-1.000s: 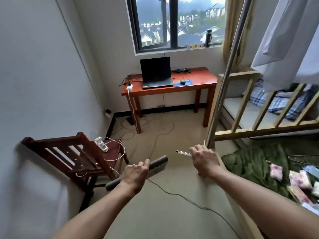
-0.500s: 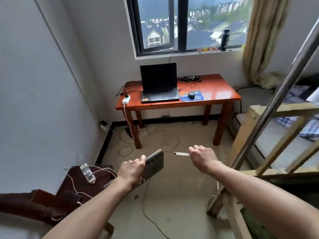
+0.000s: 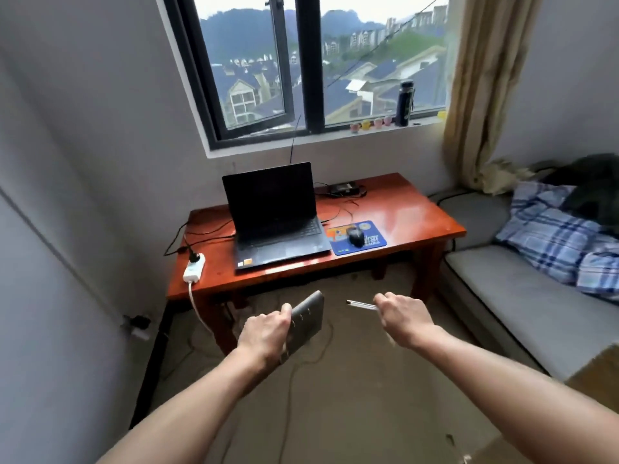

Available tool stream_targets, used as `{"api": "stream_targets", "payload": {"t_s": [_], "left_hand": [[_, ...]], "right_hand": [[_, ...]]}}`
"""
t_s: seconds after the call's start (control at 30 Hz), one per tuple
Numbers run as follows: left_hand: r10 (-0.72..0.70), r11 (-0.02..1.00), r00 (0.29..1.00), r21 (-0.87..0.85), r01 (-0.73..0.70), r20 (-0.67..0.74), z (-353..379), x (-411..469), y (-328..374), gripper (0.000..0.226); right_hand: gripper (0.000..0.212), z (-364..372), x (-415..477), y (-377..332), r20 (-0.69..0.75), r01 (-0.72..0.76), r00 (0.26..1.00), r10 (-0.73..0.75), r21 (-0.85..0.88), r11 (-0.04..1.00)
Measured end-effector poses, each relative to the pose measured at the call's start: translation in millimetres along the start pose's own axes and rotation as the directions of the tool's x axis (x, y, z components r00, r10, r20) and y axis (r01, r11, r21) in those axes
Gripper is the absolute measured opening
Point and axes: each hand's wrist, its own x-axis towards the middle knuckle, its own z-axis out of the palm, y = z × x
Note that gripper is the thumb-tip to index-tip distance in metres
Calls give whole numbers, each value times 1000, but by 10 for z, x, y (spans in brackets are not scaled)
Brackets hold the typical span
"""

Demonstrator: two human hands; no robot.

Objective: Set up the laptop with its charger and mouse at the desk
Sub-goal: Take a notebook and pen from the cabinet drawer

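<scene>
An open black laptop (image 3: 278, 219) stands on the red-brown wooden desk (image 3: 412, 209) under the window. To its right a black mouse (image 3: 355, 236) sits on a blue mouse pad (image 3: 375, 244). A black charger brick (image 3: 341, 188) lies at the desk's back edge, with cables trailing to a white power strip (image 3: 193, 269) at the front left corner. My left hand (image 3: 266, 334) grips a grey ring-bound notebook (image 3: 310, 323). A thin pen (image 3: 361, 305) is held in my right hand (image 3: 402, 318). Both hands are in the air in front of the desk.
A grey mattress (image 3: 522, 296) with a blue plaid blanket (image 3: 556, 236) lies along the right wall. Loose cables (image 3: 301, 360) run across the floor in front of and under the desk. A dark bottle (image 3: 404, 103) and small cups stand on the windowsill; a beige curtain (image 3: 482, 95) hangs at the right.
I have walked toward the desk, which now looks larger and closer. The wooden chair and the bed frame have dropped out of view. Both hands keep their hold on notebook and pen.
</scene>
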Motion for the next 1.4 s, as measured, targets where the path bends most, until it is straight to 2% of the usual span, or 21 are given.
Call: {"api": "stream_targets", "payload": {"t_s": [0.17,0.3,0.33,0.43,0.53,0.63,0.93,1.27,1.4], "left_hand": [[125,990,992,-55,-126,-28,-52,1306,92,41],[183,978,982,-97,-187,-40,-4,2063,318,45],[177,979,983,-94,-182,-54,43,2605,463,42],[163,982,987,-102,-161,14,2,2894,593,41],[140,984,990,-118,-137,22,-13,3669,784,47],[161,971,987,-180,-158,4,-134,4389,972,41],[165,954,985,-260,-148,47,37,5992,1406,39],[117,929,985,-364,-64,127,248,7282,1685,40],[36,916,984,-399,37,172,348,7603,1781,40]], "right_hand": [[24,-18,708,604,-9,-134,991,134,-6,991],[23,109,1187,1112,60,-221,973,222,-28,975],[24,188,1616,1481,39,-240,970,241,-16,971],[25,139,1864,1722,55,-267,962,269,-39,963],[24,163,2432,2270,65,-305,950,305,-13,952],[24,8,2964,2730,53,-315,948,315,-11,949],[27,119,4004,3672,83,-335,938,335,-21,942],[27,181,4953,4474,93,-370,924,372,-38,928],[27,332,5225,4723,148,-330,932,330,-25,944]]}}
